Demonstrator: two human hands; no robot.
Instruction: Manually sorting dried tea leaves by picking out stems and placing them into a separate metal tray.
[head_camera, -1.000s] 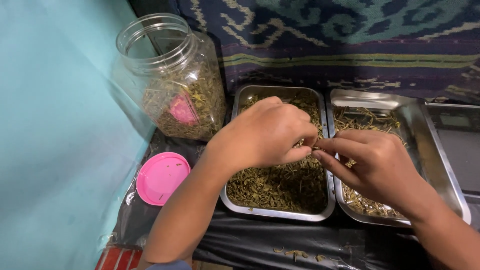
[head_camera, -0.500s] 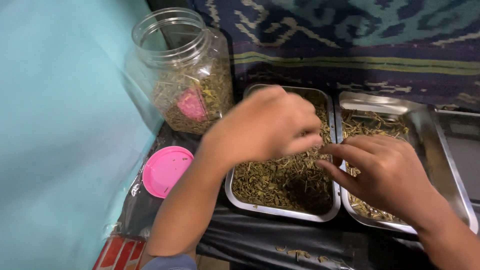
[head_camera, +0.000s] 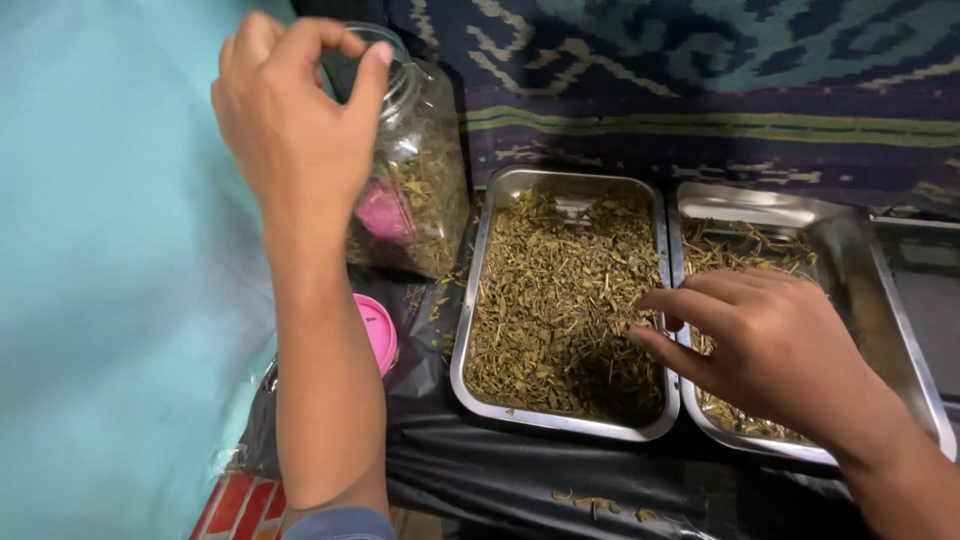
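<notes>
My left hand (head_camera: 290, 130) is raised over the mouth of a clear plastic jar (head_camera: 425, 190), fingers loosely curved and apart, the thumb tip near the rim. I see nothing in it. The jar holds dried greenish herbs and a pink object (head_camera: 383, 212). My right hand (head_camera: 770, 350) rests low across the shared edge of two steel trays, fingers stretched out and touching the dried herbs (head_camera: 560, 290) in the left tray (head_camera: 468, 300). The right tray (head_camera: 860, 260) holds a thinner layer of stalks, partly hidden by this hand.
A pink lid (head_camera: 378, 330) lies left of the trays, half behind my forearm. Black plastic sheeting (head_camera: 500, 480) covers the surface, with a few crumbs near the front edge. A teal wall (head_camera: 100, 300) stands at the left and patterned cloth (head_camera: 700, 80) behind. A dark tray (head_camera: 925, 280) sits far right.
My left hand has left the right hand over the trays and risen up and left to the jar mouth. The right hand has dropped its fingers onto the herbs.
</notes>
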